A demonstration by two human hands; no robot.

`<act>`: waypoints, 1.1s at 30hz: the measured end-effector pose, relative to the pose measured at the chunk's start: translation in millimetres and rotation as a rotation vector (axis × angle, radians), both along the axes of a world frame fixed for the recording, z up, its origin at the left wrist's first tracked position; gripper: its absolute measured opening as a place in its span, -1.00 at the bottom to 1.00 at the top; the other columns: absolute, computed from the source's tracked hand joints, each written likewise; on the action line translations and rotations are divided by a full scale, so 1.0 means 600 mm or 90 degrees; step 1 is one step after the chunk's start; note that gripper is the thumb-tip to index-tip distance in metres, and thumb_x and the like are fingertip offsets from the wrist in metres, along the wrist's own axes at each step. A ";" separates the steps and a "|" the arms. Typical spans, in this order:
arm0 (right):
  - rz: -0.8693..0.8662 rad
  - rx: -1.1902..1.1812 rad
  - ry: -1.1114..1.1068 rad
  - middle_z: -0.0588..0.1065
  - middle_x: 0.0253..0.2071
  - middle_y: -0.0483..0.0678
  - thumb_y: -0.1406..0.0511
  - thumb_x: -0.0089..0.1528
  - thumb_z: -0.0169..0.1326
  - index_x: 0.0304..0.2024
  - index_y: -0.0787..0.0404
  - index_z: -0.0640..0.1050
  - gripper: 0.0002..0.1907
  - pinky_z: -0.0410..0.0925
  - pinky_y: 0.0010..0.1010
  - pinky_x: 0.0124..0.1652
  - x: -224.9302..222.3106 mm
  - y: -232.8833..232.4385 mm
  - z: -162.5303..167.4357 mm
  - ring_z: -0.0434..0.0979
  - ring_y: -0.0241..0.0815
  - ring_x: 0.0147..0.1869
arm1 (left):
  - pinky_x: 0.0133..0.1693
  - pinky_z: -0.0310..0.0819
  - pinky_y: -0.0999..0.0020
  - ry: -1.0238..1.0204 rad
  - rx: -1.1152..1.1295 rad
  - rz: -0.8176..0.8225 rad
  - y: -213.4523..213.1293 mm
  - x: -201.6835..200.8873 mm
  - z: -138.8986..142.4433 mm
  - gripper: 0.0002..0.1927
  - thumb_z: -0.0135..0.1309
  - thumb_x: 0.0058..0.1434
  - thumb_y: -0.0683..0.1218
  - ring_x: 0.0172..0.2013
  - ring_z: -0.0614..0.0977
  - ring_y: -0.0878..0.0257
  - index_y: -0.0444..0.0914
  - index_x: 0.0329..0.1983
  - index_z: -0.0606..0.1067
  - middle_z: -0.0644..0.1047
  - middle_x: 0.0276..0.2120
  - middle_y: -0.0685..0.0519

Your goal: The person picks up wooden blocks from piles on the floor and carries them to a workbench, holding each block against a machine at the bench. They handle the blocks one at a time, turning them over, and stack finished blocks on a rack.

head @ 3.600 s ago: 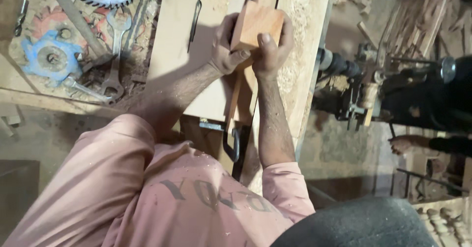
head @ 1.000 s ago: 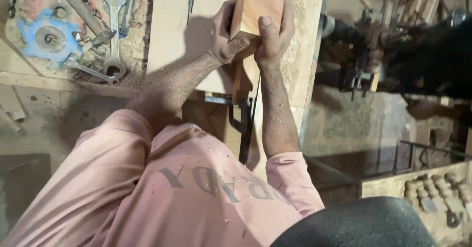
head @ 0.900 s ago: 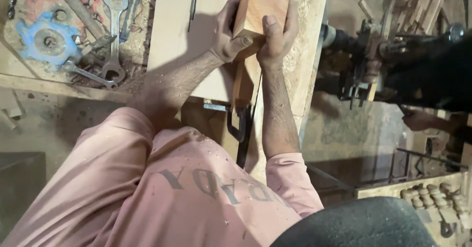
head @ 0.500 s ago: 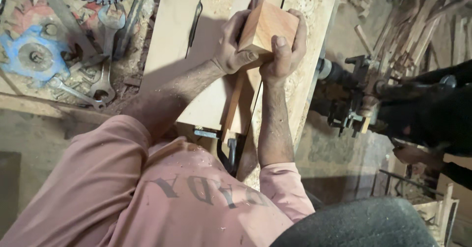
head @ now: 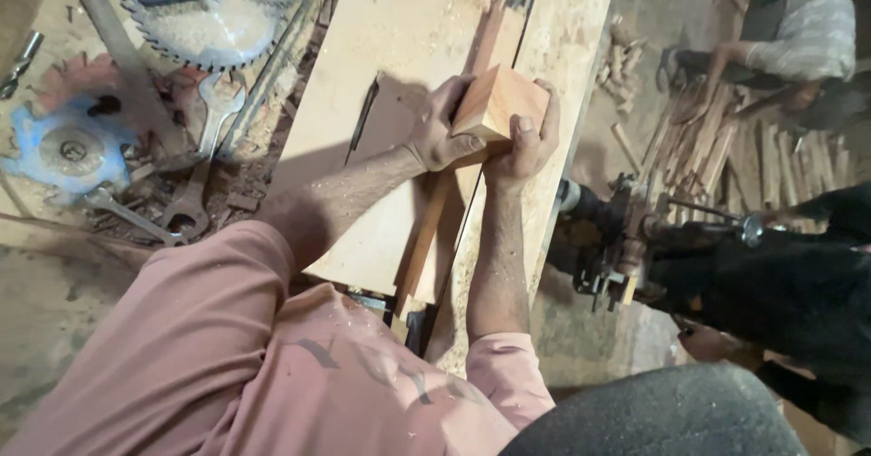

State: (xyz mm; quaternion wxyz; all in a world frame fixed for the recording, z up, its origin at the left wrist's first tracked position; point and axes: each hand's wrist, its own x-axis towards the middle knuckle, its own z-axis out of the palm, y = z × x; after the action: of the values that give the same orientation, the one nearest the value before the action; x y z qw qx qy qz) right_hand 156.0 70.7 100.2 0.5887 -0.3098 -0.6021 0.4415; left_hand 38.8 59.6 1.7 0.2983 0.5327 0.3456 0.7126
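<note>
Both my hands grip one orange-brown wooden block [head: 497, 100] over a dusty saw table [head: 399, 48]. My left hand [head: 442, 131] clasps its left side, fingers curled on the near face. My right hand [head: 526, 143] wraps the right side, thumb on top. Beneath the block, a long wooden strip [head: 434, 238] runs along the table toward me. A narrow slot [head: 365, 116] lies in the table top to the left of my hands.
Circular saw blades [head: 195, 20], a blue round part [head: 63, 152] and wrenches [head: 195, 179] lie on the left. A dark machine [head: 671, 238] stands at right. A seated person [head: 798, 29] and piles of wooden sticks [head: 717, 138] are at upper right.
The view has shifted, so block and hands sit slightly lower and further right in the frame. My grip on the block is the same.
</note>
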 end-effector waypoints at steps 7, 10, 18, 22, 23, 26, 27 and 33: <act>-0.001 0.041 -0.028 0.48 0.03 0.24 0.09 0.21 -0.05 0.23 0.57 0.34 -0.27 0.42 -0.23 0.13 -0.011 0.042 0.010 0.54 0.04 0.12 | 0.15 0.50 0.17 0.029 0.022 0.050 0.043 -0.008 0.013 0.07 0.16 0.13 0.54 0.12 0.59 0.01 -0.45 0.28 0.33 0.49 0.08 -0.20; 0.036 0.020 0.014 0.48 0.02 0.23 0.10 0.20 -0.04 0.25 0.52 0.31 -0.28 0.42 -0.22 0.07 -0.019 0.074 -0.001 0.54 0.05 0.08 | 0.13 0.53 0.18 0.033 0.021 0.057 0.074 -0.016 0.011 0.07 0.16 0.12 0.55 0.11 0.60 0.02 -0.44 0.27 0.33 0.49 0.07 -0.19; 0.086 0.041 0.067 0.45 0.08 0.21 0.15 0.20 0.05 0.25 0.46 0.34 -0.33 0.39 -0.18 0.18 -0.037 0.236 -0.029 0.52 0.06 0.16 | 0.16 0.49 0.16 -0.101 0.023 -0.037 0.215 -0.050 0.035 0.05 0.35 0.03 0.43 0.16 0.55 0.00 -0.35 0.31 0.29 0.49 0.13 -0.19; 0.046 0.097 0.047 0.43 0.15 0.16 0.19 0.18 0.05 0.29 0.44 0.31 -0.31 0.40 -0.17 0.22 -0.079 0.263 0.017 0.50 0.06 0.22 | 0.15 0.49 0.15 0.004 0.073 0.056 0.245 -0.094 0.095 -0.02 0.42 -0.04 0.37 0.13 0.57 0.05 -0.29 0.26 0.38 0.52 0.09 -0.13; 0.082 0.080 0.053 0.42 0.15 0.18 0.21 0.16 0.04 0.30 0.41 0.28 -0.31 0.42 -0.15 0.21 -0.079 0.247 0.037 0.51 0.08 0.22 | 0.16 0.48 0.14 0.028 0.108 0.066 0.242 -0.102 0.109 -0.04 0.44 -0.05 0.35 0.13 0.57 0.05 -0.28 0.25 0.40 0.52 0.08 -0.12; 0.114 0.098 -0.018 0.44 0.20 0.28 0.14 0.23 0.08 0.39 0.46 0.27 -0.22 0.47 -0.06 0.18 -0.096 0.148 0.106 0.54 0.19 0.23 | 0.16 0.49 0.16 0.011 0.106 0.005 0.166 -0.140 0.134 -0.05 0.40 -0.03 0.36 0.13 0.59 0.10 -0.27 0.27 0.41 0.53 0.07 -0.05; 0.144 0.114 -0.031 0.37 0.29 0.23 0.08 0.24 0.16 0.46 0.39 0.17 -0.12 0.44 -0.07 0.28 -0.104 0.094 0.124 0.47 0.15 0.34 | 0.15 0.50 0.18 -0.006 0.093 -0.028 0.128 -0.156 0.141 -0.05 0.37 -0.01 0.38 0.13 0.60 0.12 -0.28 0.29 0.41 0.54 0.07 -0.02; 0.399 0.065 -0.311 0.21 0.44 0.13 0.15 0.05 0.41 0.52 0.30 -0.01 0.18 0.25 -0.20 0.39 -0.217 -0.292 0.145 0.27 -0.01 0.50 | 0.14 0.46 0.13 -0.154 0.099 0.153 -0.306 -0.286 0.072 -0.10 0.35 0.04 0.35 0.12 0.55 0.09 -0.28 0.27 0.40 0.51 0.07 -0.03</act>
State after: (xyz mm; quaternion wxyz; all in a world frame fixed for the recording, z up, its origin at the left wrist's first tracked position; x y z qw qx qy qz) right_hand 25.6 -104.4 187.2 0.2797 -0.1769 -0.8109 0.4826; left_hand -132.7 -124.1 44.9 0.2083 0.4191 0.3125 0.8266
